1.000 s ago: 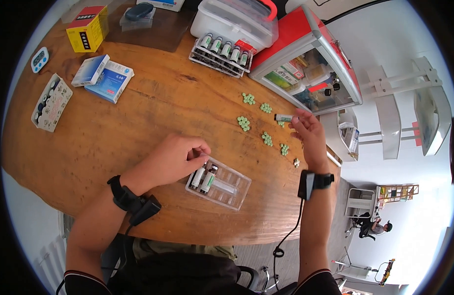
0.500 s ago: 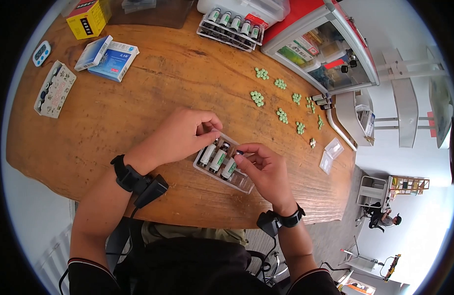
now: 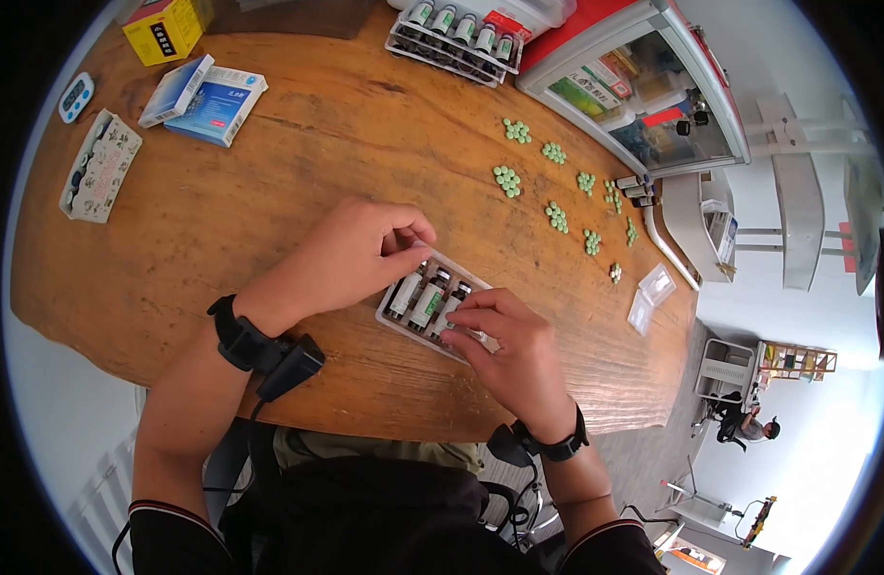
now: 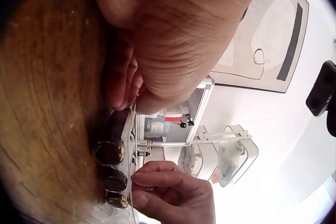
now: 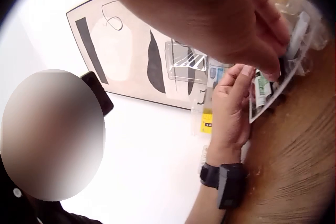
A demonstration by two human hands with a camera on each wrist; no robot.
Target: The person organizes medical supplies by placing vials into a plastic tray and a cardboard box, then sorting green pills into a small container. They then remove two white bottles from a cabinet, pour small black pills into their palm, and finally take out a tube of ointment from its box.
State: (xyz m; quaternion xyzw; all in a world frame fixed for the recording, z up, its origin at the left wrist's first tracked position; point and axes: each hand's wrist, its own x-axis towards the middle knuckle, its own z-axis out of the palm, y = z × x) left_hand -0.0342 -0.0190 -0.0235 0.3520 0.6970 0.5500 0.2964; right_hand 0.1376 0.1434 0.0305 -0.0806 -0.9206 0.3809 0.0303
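Observation:
A clear plastic tray [image 3: 388, 316] lies near the table's front edge with three labelled dark-capped vials in its slots. My left hand [image 3: 355, 249] pinches the tray's far left corner between thumb and fingers. Over the tray's right part, my right hand [image 3: 514, 350] has its thumb and fingers around the lower end of the third vial [image 3: 453, 305]. The middle vial [image 3: 428, 305] and the left vial [image 3: 406, 290] lie beside it. In the left wrist view the bottle ends [image 4: 110, 153] show dark through the tray wall. My right fingers hide the tray's right end.
Several piles of green tablets [image 3: 557, 217] lie at the right, near more vials [image 3: 637, 190] and a small clear plastic case [image 3: 652, 297]. A rack of bottles [image 3: 451, 48] and a red cabinet [image 3: 643, 86] stand behind. Blue boxes [image 3: 217, 105] and a flowered carton [image 3: 104, 172] are at left.
My right hand came from the tablet piles with a vial, now lying in the tray's third slot; its fingers shifted from cap to lower end. My left hand stays at the tray's corner.

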